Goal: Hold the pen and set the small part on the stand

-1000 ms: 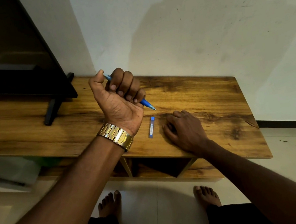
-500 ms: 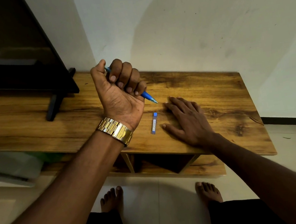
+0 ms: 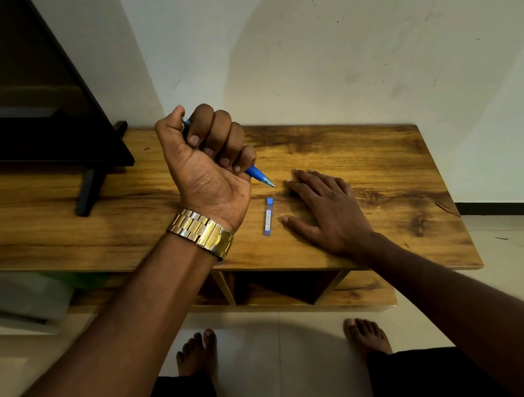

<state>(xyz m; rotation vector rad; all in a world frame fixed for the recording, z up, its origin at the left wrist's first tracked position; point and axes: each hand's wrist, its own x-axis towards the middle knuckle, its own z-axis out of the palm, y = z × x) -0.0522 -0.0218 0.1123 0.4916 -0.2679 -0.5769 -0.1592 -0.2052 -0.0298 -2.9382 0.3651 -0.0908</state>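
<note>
Blue pen, tip lower-right, diagonal

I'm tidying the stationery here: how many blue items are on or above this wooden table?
2. A blue pen is gripped in the left hand, above the table. A small blue tube lies flat on the table, beside the right hand. Others may be hidden.

Single head-worn wide-angle view, looking forward and steeply down over a wooden TV stand set close against the wall. Television at ten o'clock, bare feet at six, forearms entering from both lower corners.
</note>
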